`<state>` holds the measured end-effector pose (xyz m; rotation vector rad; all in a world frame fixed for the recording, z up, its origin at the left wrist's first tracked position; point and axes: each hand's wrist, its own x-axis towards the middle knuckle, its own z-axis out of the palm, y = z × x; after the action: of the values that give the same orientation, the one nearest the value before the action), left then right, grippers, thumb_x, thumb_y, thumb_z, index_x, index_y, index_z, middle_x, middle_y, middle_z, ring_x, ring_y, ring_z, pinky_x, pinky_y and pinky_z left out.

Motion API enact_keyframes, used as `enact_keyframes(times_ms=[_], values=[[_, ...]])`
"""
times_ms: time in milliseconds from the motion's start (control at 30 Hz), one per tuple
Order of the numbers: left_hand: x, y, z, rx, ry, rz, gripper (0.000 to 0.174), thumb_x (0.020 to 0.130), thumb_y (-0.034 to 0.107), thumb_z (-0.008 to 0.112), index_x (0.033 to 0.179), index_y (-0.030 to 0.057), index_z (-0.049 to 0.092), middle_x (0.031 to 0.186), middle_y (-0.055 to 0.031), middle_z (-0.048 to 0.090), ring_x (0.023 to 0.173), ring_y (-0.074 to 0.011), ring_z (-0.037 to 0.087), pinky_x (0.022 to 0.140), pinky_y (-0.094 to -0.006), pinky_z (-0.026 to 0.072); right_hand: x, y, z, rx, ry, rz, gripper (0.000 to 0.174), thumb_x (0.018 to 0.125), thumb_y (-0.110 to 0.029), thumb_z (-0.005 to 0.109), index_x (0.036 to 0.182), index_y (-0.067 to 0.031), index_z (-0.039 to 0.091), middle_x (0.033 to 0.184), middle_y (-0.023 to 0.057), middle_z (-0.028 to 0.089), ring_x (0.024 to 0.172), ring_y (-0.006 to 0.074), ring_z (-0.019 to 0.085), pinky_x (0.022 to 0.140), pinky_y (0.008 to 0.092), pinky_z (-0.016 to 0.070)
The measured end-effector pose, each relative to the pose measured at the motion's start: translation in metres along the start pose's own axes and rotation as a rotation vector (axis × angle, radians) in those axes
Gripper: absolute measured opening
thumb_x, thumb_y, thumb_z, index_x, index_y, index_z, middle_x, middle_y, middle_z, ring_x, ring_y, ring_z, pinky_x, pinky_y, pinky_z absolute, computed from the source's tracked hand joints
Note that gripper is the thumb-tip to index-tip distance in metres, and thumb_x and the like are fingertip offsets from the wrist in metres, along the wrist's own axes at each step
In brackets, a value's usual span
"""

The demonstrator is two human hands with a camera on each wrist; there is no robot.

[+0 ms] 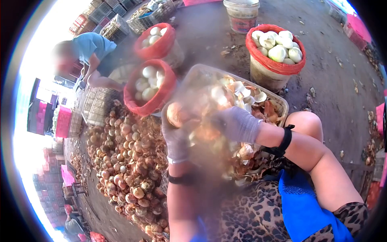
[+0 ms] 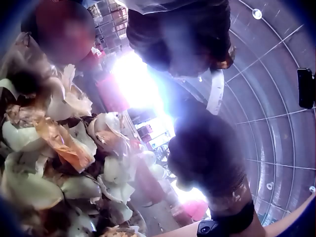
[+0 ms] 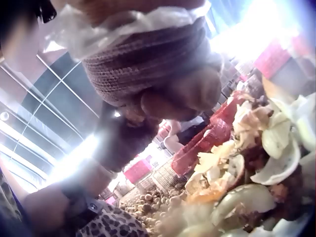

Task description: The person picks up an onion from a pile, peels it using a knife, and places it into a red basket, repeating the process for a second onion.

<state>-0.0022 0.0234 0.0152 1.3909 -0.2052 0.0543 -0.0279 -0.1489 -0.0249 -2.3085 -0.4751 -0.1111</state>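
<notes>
Both hands wear pale knit gloves and work over a clear plastic tub [image 1: 287,105] filled with onion skins [image 1: 258,99]. My left hand [image 1: 175,141] grips a brown-skinned onion [image 1: 176,114] at the tub's left side. Close to its right, my right hand [image 1: 242,125] is bent inward, its fingertips blurred by haze in the head view. In the left wrist view the right hand [image 2: 207,153] appears as a dark fist, with a pale flat strip [image 2: 216,91] rising from it toward the left hand [image 2: 180,42]. I cannot tell what that strip is.
A large heap of unpeeled onions [image 1: 129,161] covers the ground at left. Buckets lined with red mesh hold peeled onions: a near one [image 1: 135,107], one behind [image 1: 171,50], one at right [image 1: 270,74]. A white bucket [image 1: 242,16] stands behind. Another person [image 1: 94,48] bends at upper left.
</notes>
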Motion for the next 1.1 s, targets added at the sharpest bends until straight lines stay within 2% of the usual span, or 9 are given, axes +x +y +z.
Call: enact_keyframes(times_ms=[100,233,333,433,467,567,700,900,1100], values=[[-0.001,-0.003,-0.010,0.015,-0.039,-0.093,0.052,0.069,0.027,0.069,0.110,0.0008,0.050,0.093,-0.0057,0.059,0.079,-0.0155,0.059,0.071,-0.0269,0.0513,0.002,-0.006,-0.007,-0.127,-0.060,0.024,0.013,0.082,-0.016,0.055,0.079,-0.0061,0.063,0.065,0.0161,0.061,0.062,0.0354,0.062,0.061,0.0443,0.0492],[-0.011,-0.023,-0.012,-0.661,-0.059,-0.333,0.054,0.072,0.036,0.067,0.110,0.0018,0.050,0.095,-0.0096,0.059,0.083,-0.0200,0.060,0.078,-0.0321,0.0518,0.003,-0.014,-0.016,-0.234,-0.106,0.046,0.013,0.079,-0.015,0.055,0.079,-0.0057,0.064,0.066,0.0161,0.063,0.063,0.0341,0.064,0.060,0.0430,0.0503],[-0.010,-0.005,-0.004,0.089,-0.037,-0.015,0.057,0.071,0.039,0.068,0.110,0.0017,0.050,0.098,-0.0095,0.058,0.088,-0.0210,0.059,0.084,-0.0354,0.0497,0.004,-0.006,-0.019,-0.249,-0.163,0.093,0.010,0.077,-0.013,0.056,0.077,-0.0054,0.063,0.065,0.0165,0.062,0.062,0.0339,0.064,0.058,0.0424,0.0498],[-0.006,-0.008,-0.017,0.070,-0.091,-0.112,0.058,0.071,0.040,0.068,0.111,0.0005,0.050,0.101,-0.0094,0.058,0.091,-0.0213,0.058,0.086,-0.0372,0.0493,0.006,-0.001,-0.012,-0.249,-0.155,0.055,0.006,0.074,-0.011,0.060,0.073,-0.0057,0.062,0.061,0.0174,0.059,0.058,0.0342,0.062,0.055,0.0418,0.0483],[-0.003,-0.023,-0.024,-0.289,-0.195,-0.202,0.058,0.072,0.041,0.066,0.110,-0.0006,0.050,0.100,-0.0095,0.058,0.090,-0.0213,0.058,0.083,-0.0365,0.0506,0.005,-0.003,-0.013,-0.238,-0.151,0.042,0.006,0.074,-0.011,0.060,0.074,-0.0055,0.062,0.061,0.0175,0.060,0.059,0.0342,0.062,0.056,0.0419,0.0485],[-0.019,-0.034,-0.015,-0.786,-0.106,-0.330,0.059,0.073,0.043,0.067,0.109,-0.0013,0.050,0.100,-0.0093,0.057,0.090,-0.0212,0.058,0.083,-0.0369,0.0508,0.003,-0.010,-0.016,-0.223,-0.178,0.025,0.010,0.076,-0.012,0.057,0.076,-0.0048,0.064,0.068,0.0167,0.063,0.064,0.0334,0.064,0.060,0.0411,0.0503],[-0.018,-0.002,-0.002,0.231,-0.069,0.034,0.068,0.070,0.044,0.071,0.114,-0.0025,0.049,0.106,-0.0123,0.057,0.096,-0.0240,0.057,0.086,-0.0392,0.0503,0.005,-0.003,-0.020,-0.295,-0.327,0.056,0.011,0.077,-0.012,0.055,0.076,-0.0050,0.064,0.071,0.0154,0.065,0.067,0.0321,0.066,0.063,0.0401,0.0509],[-0.020,-0.026,-0.019,-0.560,-0.133,-0.351,0.059,0.068,0.034,0.069,0.114,0.0013,0.050,0.103,-0.0104,0.059,0.093,-0.0238,0.060,0.087,-0.0369,0.0502,0.002,-0.001,-0.009,-0.321,-0.189,0.001,0.013,0.077,-0.016,0.059,0.078,-0.0038,0.063,0.065,0.0178,0.062,0.062,0.0341,0.064,0.059,0.0424,0.0508],[-0.019,-0.025,-0.013,0.147,-0.024,0.050,0.071,0.065,0.047,0.074,0.113,0.0014,0.049,0.101,-0.0087,0.058,0.093,-0.0186,0.057,0.083,-0.0325,0.0485,0.004,0.005,0.005,-0.393,-0.330,-0.025,0.013,0.080,-0.014,0.057,0.086,-0.0038,0.063,0.064,0.0124,0.062,0.061,0.0329,0.064,0.057,0.0398,0.0516]])
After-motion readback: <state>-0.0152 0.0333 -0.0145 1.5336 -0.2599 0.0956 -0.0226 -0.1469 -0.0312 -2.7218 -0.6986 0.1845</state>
